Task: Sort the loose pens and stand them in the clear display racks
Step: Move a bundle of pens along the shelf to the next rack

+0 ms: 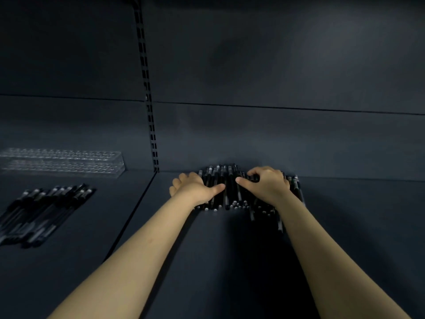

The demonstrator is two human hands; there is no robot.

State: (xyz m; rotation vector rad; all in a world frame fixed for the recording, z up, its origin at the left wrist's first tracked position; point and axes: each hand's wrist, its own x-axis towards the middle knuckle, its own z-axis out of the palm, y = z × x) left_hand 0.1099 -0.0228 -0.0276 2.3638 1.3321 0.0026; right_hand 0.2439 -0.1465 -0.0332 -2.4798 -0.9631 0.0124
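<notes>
A heap of loose black pens lies against the back wall of the dark shelf, their ends pointing toward me. My left hand cups the heap's left side, thumb stretched over the pens and fingers curled down at the edge. On top of the heap's right half sits my right hand, with bent fingers pressing into the pens and the thumb pointing left. A clear display rack with rows of holes stands far left at the back, with no pens in it.
A second batch of black pens lies in a flat row on the left shelf section, in front of the rack. A slotted upright and a seam divide the two shelf sections. The shelf floor is dark.
</notes>
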